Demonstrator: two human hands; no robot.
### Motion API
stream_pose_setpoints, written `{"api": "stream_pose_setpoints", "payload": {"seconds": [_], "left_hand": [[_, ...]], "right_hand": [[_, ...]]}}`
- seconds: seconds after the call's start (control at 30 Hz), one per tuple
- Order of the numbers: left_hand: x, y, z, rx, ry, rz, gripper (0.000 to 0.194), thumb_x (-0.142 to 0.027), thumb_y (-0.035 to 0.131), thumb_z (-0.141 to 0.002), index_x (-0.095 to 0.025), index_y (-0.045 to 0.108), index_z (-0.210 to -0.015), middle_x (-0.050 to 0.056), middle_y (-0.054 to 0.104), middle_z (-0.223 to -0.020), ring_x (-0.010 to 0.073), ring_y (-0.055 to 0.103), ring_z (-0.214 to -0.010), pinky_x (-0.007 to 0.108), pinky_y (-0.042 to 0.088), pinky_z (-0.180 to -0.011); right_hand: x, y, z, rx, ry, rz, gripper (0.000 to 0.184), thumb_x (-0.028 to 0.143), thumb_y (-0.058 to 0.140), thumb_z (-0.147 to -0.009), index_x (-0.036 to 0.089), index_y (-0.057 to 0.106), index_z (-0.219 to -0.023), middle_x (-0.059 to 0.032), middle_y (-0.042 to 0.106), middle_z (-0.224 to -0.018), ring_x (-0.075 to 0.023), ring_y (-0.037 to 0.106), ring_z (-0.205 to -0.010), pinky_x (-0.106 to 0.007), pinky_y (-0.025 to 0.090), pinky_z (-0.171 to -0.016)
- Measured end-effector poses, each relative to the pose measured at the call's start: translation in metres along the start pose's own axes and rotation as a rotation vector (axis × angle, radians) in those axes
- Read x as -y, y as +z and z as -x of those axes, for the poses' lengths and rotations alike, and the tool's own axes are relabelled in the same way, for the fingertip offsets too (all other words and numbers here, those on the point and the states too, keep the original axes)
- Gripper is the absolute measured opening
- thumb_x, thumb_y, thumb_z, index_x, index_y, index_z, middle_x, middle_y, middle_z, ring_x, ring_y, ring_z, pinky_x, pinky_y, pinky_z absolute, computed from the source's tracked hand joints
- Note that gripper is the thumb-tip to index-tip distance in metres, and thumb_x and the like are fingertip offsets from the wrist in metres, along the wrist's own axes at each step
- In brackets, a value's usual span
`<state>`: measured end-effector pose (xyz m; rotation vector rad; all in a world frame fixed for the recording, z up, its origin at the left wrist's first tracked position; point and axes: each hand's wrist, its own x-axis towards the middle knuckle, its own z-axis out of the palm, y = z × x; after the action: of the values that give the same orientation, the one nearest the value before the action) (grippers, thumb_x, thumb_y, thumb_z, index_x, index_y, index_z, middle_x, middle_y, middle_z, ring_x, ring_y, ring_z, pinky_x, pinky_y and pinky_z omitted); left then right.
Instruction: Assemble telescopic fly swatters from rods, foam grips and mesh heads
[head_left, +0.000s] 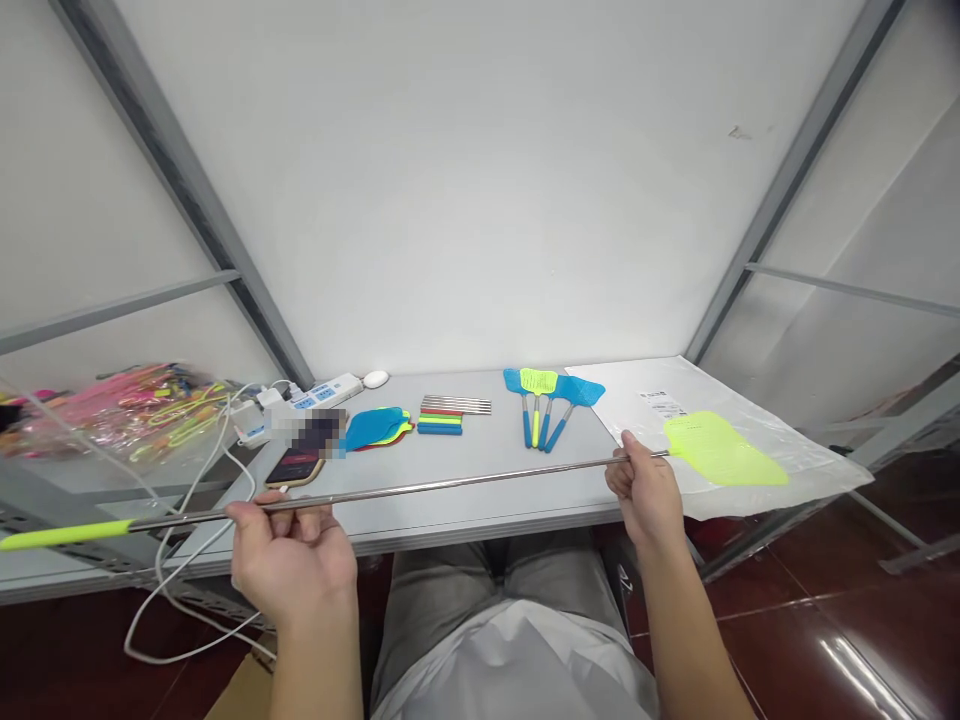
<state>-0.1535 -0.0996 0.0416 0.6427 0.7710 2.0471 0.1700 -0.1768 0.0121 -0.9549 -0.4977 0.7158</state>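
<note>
White wall [495,200], grey frame [787,180], glossy red floor [802,650].

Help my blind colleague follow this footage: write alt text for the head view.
A person's left hand and right hand hold a long fly swatter, its yellow-green handle at left and matching paddle at right. Beyond, on a grey table, lie four shorter swatters, loose paddles, metal rods, coloured handles and a phone.

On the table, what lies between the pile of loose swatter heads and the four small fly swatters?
In the head view, stacked coloured handles and thin metal rods lie between the swatter heads and the four small fly swatters.
</note>
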Motion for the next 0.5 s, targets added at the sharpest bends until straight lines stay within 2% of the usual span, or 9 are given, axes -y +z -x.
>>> {"api": "stream_pose_setpoints", "payload": {"seconds": [0.07,0.13,0.2,0.3,0.4,0.5], "left_hand": [[-0.001,0.0,0.0,-0.029,-0.001,0.091,0.021,-0.03,0.059,-0.088,-0.017,0.052,-0.073,-0.009,0.033,-0.056,0.0044,0.023,-0.041,0.02,0.03,-0.046],[0.0,0.002,0.0,-0.012,-0.068,0.168,0.015,-0.025,0.064,-0.084,-0.017,0.054,-0.076,-0.009,0.033,-0.056,0.004,0.025,-0.04,0.02,0.034,-0.047],[0.002,0.003,0.001,0.031,-0.156,0.188,0.016,-0.028,0.066,-0.084,-0.017,0.055,-0.079,-0.011,0.032,-0.054,0.0037,0.025,-0.039,0.019,0.039,-0.05],[0.008,0.005,0.004,0.057,-0.202,0.18,0.023,-0.037,0.067,-0.085,-0.017,0.056,-0.082,-0.011,0.034,-0.053,0.0035,0.027,-0.039,0.019,0.041,-0.052],[0.013,0.007,0.008,0.063,-0.198,0.173,0.026,-0.041,0.067,-0.084,-0.017,0.057,-0.083,-0.011,0.035,-0.053,0.0032,0.028,-0.039,0.018,0.039,-0.05],[0.02,0.011,0.017,0.068,-0.191,0.153,0.027,-0.041,0.069,-0.084,-0.017,0.058,-0.084,-0.011,0.034,-0.053,0.0023,0.028,-0.039,0.016,0.035,-0.048]], "right_hand": [[0.008,-0.013,-0.008,-0.071,-0.019,-0.033,0.048,0.041,0.069,-0.081,0.021,0.034,-0.054,0.0106,0.026,-0.046,-0.0046,0.021,-0.04,-0.022,0.02,-0.039],[0.016,-0.03,-0.016,-0.161,-0.056,-0.067,0.043,0.039,0.066,-0.083,0.021,0.036,-0.057,0.0104,0.03,-0.046,-0.0046,0.022,-0.038,-0.022,0.022,-0.038],[0.022,-0.046,-0.024,-0.241,-0.097,-0.096,0.04,0.034,0.063,-0.084,0.021,0.036,-0.059,0.0103,0.033,-0.046,-0.0046,0.022,-0.037,-0.021,0.024,-0.037],[0.025,-0.061,-0.031,-0.288,-0.123,-0.127,0.043,0.031,0.059,-0.085,0.023,0.028,-0.057,0.0112,0.026,-0.044,-0.0053,0.018,-0.035,-0.022,0.021,-0.035],[0.02,-0.059,-0.031,-0.288,-0.124,-0.136,0.041,0.032,0.055,-0.086,0.023,0.028,-0.057,0.0109,0.024,-0.043,-0.0063,0.017,-0.035,-0.024,0.019,-0.033],[0.008,-0.043,-0.026,-0.316,-0.175,-0.121,0.036,0.029,0.059,-0.084,0.022,0.033,-0.06,0.0105,0.029,-0.046,-0.006,0.022,-0.037,-0.023,0.021,-0.034]]}}
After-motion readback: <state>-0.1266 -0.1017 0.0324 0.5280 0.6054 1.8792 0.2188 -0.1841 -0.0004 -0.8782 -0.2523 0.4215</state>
